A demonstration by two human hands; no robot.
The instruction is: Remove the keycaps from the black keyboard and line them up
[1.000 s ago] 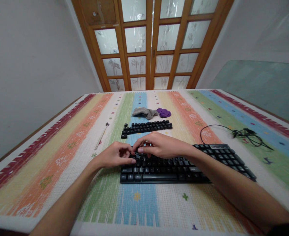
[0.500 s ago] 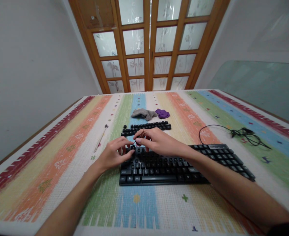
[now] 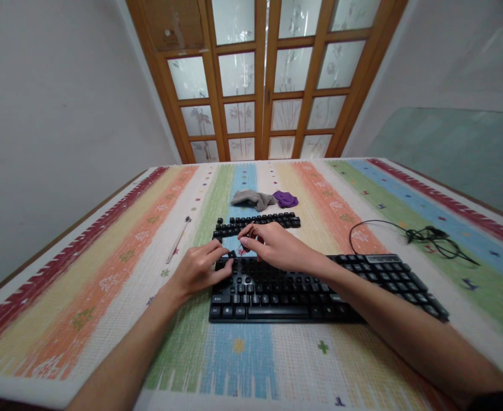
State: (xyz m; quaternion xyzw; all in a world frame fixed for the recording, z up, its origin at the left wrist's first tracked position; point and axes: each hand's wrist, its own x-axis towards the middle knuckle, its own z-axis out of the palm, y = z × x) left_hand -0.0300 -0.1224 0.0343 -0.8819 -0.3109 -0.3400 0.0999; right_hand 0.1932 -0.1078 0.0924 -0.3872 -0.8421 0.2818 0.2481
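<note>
A black keyboard lies before me, with bare sockets in its upper left part and keys along its lower rows and right side. Over its upper left corner, my left hand pinches a small black keycap between thumb and fingertips. My right hand is just to the right, above the keyboard's back edge, its thumb and fingers closed together. A small dark thing shows at those fingertips, too small to name. Behind both hands, loose black keycaps sit in rows on the tablecloth.
A slim brush lies on the striped tablecloth to the left. Beyond the keycaps are a grey cloth and a purple cloth. The keyboard's coiled cable rests at the right.
My hands have drawn slightly apart; the right fingertips no longer meet the left ones. The keycap in my left hand shows more clearly. The view has shifted slightly.
</note>
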